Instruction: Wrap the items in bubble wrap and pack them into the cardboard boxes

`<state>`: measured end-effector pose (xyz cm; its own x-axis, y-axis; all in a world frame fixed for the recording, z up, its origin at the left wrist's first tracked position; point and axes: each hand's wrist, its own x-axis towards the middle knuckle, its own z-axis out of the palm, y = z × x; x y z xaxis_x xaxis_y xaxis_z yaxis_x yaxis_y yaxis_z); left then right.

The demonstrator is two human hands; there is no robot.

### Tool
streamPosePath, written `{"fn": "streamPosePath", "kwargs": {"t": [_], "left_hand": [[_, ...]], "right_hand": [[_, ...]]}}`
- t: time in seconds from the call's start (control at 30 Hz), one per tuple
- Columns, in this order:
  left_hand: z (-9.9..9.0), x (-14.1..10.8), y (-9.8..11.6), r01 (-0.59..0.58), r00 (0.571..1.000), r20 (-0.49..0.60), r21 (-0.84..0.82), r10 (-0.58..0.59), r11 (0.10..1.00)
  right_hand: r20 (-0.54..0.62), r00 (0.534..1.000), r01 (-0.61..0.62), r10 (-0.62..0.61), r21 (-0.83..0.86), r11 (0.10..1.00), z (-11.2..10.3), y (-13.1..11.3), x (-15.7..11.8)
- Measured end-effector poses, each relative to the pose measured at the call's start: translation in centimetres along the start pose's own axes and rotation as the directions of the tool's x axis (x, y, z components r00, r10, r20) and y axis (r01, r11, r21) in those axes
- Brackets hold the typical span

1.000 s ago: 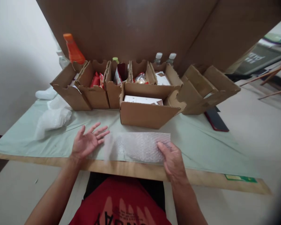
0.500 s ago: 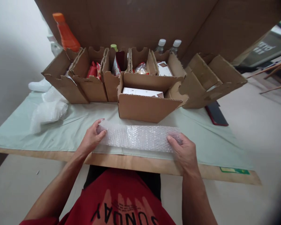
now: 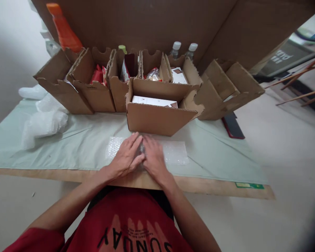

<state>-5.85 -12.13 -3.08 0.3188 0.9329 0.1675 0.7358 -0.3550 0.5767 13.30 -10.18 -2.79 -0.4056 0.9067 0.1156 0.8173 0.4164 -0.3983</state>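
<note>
A strip of bubble wrap (image 3: 174,152) lies flat on the pale green tablecloth (image 3: 212,157), close to the table's front edge. Both hands rest on its middle, side by side with the fingertips nearly meeting. My left hand (image 3: 127,154) lies flat with its fingers stretched out, and the left end of the strip shows beside it. My right hand (image 3: 154,154) is also laid flat, slightly blurred, its fingers pointing away from me. The part of the strip under the palms is hidden. Just beyond the fingertips stands a cardboard box (image 3: 160,120) holding a white carton (image 3: 153,101).
Behind stands a row of cardboard bins (image 3: 81,98) with packets and cartons inside. Crumpled bubble wrap (image 3: 46,122) lies at the left. Another cardboard holder (image 3: 215,92) and a dark flat object (image 3: 233,126) are at the right. An orange-capped bottle (image 3: 64,29) stands behind.
Both hands have let go of the strip's ends and come together on its middle. The bubble wrap, held stretched between them before, now lies on the cloth. The view has shifted slightly.
</note>
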Motion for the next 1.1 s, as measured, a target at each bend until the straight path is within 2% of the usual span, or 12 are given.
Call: {"fn": "streamPosePath", "kwargs": {"t": [0.07, 0.13, 0.23, 0.37, 0.5, 0.57, 0.63, 0.7, 0.77, 0.87, 1.0, 1.1], "left_hand": [[1.3, 0.3, -0.5, -0.022, 0.995, 0.097, 0.062, 0.015, 0.998], [1.5, -0.2, -1.7, -0.014, 0.992, 0.129, 0.137, -0.004, 0.990], [0.5, -1.6, -3.3, 0.020, 0.995, 0.096, 0.191, -0.039, 0.981], [-0.8, -3.0, -4.0, 0.111, 0.993, 0.021, 0.199, -0.117, 0.974], [-1.4, -3.3, -4.5, 0.141, 0.990, -0.023, 0.198, -0.139, 0.970], [-1.9, -3.4, -5.1, 0.190, 0.979, -0.115, 0.201, -0.170, 0.961], [-2.4, -3.6, -5.7, 0.276, 0.945, -0.239, 0.229, -0.221, 0.933], [-2.7, -3.8, -6.0, 0.361, 0.908, -0.317, 0.266, -0.273, 0.894], [-2.4, -3.7, -6.0, 0.409, 0.889, -0.337, 0.280, -0.310, 0.868], [-1.5, -3.4, -5.4, 0.415, 0.879, -0.350, 0.226, -0.324, 0.882], [-1.4, -3.3, -4.4, 0.406, 0.855, -0.366, 0.028, -0.368, 0.914], [-3.8, -3.6, -4.7, 0.433, 0.833, -0.359, -0.053, -0.422, 0.900]], "right_hand": [[0.107, 0.994, 0.004, -0.003, -0.007, 1.000, 1.3, -1.2, 1.3], [0.125, 0.992, -0.018, 0.025, -0.055, 0.998, 1.6, -0.2, 0.9], [0.040, 0.995, -0.080, 0.087, -0.148, 0.986, 0.6, 3.9, -1.8], [-0.088, 0.970, -0.241, 0.227, -0.234, 0.942, -1.5, 9.7, -6.2], [-0.212, 0.913, -0.398, 0.349, -0.270, 0.877, -3.5, 13.0, -8.4], [-0.279, 0.890, -0.429, 0.361, -0.242, 0.870, -4.4, 13.9, -8.2], [-0.294, 0.906, -0.373, 0.305, -0.211, 0.903, -4.9, 14.2, -7.0], [-0.244, 0.946, -0.263, 0.212, -0.197, 0.944, -5.0, 14.1, -5.0], [-0.180, 0.970, -0.199, 0.165, -0.187, 0.962, -4.8, 13.7, -3.0], [-0.139, 0.971, -0.211, 0.193, -0.125, 0.969, -5.0, 12.9, -1.4], [-0.100, 0.952, -0.283, 0.291, 0.086, 0.955, -6.6, 11.3, -2.8], [-0.010, 0.943, -0.317, 0.334, 0.288, 0.904, -7.4, 8.9, -5.0]]}}
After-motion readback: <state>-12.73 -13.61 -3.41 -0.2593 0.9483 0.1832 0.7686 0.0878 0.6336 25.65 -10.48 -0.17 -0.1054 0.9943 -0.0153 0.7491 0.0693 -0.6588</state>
